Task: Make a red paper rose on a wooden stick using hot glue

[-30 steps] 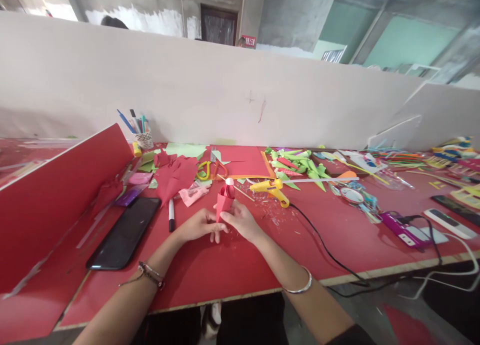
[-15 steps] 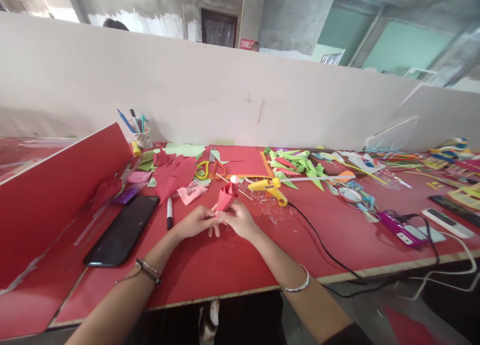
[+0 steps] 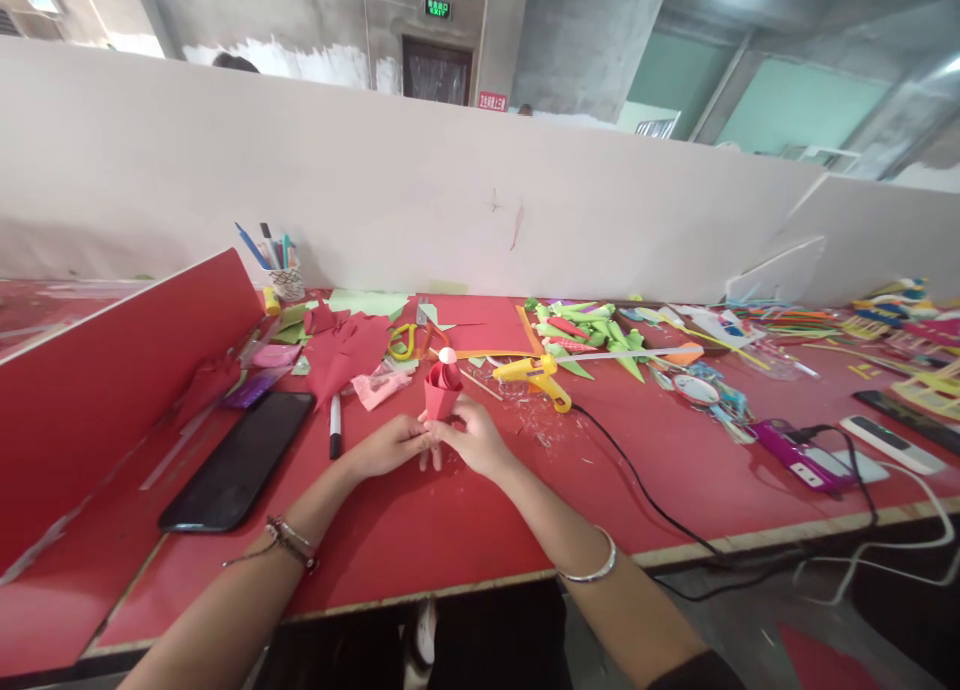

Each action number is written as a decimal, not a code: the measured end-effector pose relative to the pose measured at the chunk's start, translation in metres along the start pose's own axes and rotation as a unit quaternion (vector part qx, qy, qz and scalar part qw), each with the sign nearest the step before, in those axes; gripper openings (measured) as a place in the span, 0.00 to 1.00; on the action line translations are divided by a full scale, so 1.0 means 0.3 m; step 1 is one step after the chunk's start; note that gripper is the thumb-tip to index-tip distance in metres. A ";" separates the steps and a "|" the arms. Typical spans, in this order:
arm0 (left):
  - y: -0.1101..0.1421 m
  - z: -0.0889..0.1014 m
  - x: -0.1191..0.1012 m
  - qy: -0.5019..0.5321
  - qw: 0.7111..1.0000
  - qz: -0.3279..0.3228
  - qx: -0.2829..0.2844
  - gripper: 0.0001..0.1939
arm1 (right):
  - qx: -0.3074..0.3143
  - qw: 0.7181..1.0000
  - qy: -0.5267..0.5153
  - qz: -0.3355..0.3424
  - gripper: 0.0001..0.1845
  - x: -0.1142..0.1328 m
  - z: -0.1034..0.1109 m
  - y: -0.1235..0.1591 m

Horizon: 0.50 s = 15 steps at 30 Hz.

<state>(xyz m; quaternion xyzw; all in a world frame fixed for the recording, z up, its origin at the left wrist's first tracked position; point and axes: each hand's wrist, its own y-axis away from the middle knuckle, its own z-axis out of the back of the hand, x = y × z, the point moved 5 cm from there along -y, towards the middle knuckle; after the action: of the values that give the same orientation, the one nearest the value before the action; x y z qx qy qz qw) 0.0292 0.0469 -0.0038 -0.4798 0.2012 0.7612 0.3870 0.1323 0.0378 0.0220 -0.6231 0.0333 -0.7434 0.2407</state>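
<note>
A red paper flower (image 3: pixel 442 388), rolled into a cone with a white ball at its top, stands upright between my hands above the table's middle. My left hand (image 3: pixel 396 444) pinches its lower tip from the left. From the right, my right hand (image 3: pixel 474 440) closes around the same lower part, thumb in front. The fingers hide the bottom of the cone. Just beyond my right hand lies a yellow glue gun (image 3: pixel 536 378) with a clear glue stick in its back. A black-and-white marker (image 3: pixel 335 428) rests left of my left hand.
Red paper pieces (image 3: pixel 349 350), yellow-handled scissors (image 3: pixel 402 341) and green paper leaves (image 3: pixel 611 335) lie along the back. A phone (image 3: pixel 238 462) is at left, beside a red divider (image 3: pixel 135 390). The glue gun's black cord (image 3: pixel 645 492) runs right toward a purple power strip (image 3: pixel 802 457).
The paper flower has turned from leaning right to nearly upright, its top moving slightly left. Both hands still hold its lower end. The view has shifted a little.
</note>
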 end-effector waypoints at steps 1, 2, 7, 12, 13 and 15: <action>0.001 0.001 -0.002 -0.004 1.000 0.000 -0.003 0.24 | 0.002 1.000 0.002 0.000 0.10 -0.002 -0.001 0.000; 0.002 0.005 -0.005 -0.012 1.000 -0.001 -0.010 0.22 | -0.003 1.000 0.009 0.001 0.10 -0.005 0.001 -0.001; 0.015 0.055 -0.024 -0.085 0.988 0.011 -0.128 0.21 | -0.082 0.993 0.081 -0.019 0.12 -0.030 0.034 -0.001; 0.019 0.088 -0.019 -0.014 0.977 -0.009 -0.212 0.23 | 0.031 0.995 0.055 -0.075 0.15 -0.060 -0.004 0.008; 0.019 0.091 -0.013 0.008 0.975 -0.007 -0.220 0.22 | 0.060 0.994 0.047 -0.081 0.14 -0.061 -0.016 0.011; 0.020 0.096 0.001 0.050 0.971 0.006 -0.232 0.19 | 0.096 0.991 0.038 -0.085 0.12 -0.060 -0.032 0.018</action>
<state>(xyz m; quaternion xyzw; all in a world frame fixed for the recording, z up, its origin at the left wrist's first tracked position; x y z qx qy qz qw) 0.0079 0.0629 0.0088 -0.5926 0.0411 0.7647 0.2498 0.1268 0.0379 0.0017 -0.5689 -0.0819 -0.7842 0.2340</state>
